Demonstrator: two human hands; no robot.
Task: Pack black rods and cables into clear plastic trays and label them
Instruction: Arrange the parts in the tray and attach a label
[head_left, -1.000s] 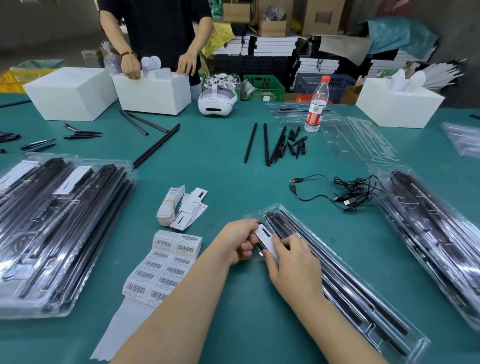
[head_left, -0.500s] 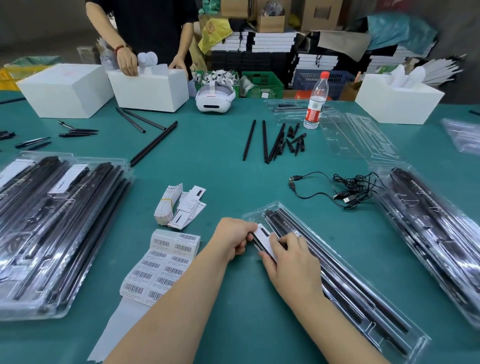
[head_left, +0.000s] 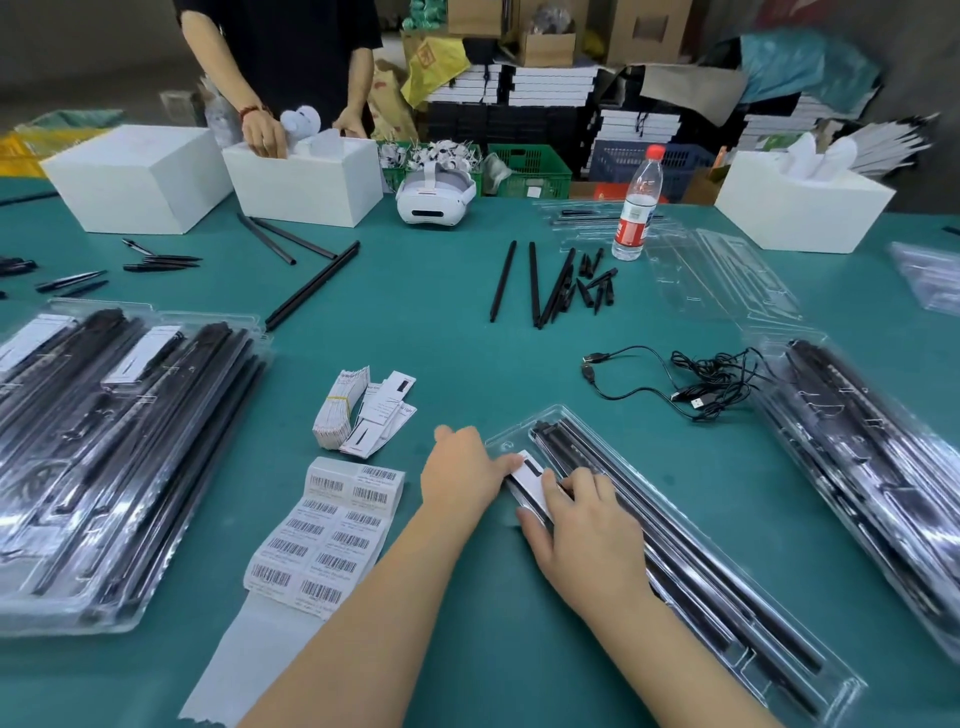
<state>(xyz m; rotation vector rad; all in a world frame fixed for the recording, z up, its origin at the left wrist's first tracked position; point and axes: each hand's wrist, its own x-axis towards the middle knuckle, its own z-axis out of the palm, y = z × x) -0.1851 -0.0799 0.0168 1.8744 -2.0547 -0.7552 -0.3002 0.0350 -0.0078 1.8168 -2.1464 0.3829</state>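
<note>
- Far left of the clear tray (head_left: 769, 670) we see stacked filled trays (head_left: 104, 457).
- Just left of it lies the barcode label sheet (head_left: 332, 530).
- Our left hand (head_left: 460, 475) pinches the white card (head_left: 532, 478) at the tray's near-left end.
- Our right hand (head_left: 582, 525) curls over that card and the black rods (head_left: 691, 561) inside.
- Beyond the tray lie tangled cables (head_left: 701, 379).

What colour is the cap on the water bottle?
Red. The cap of the water bottle shows best in the head view.
</note>
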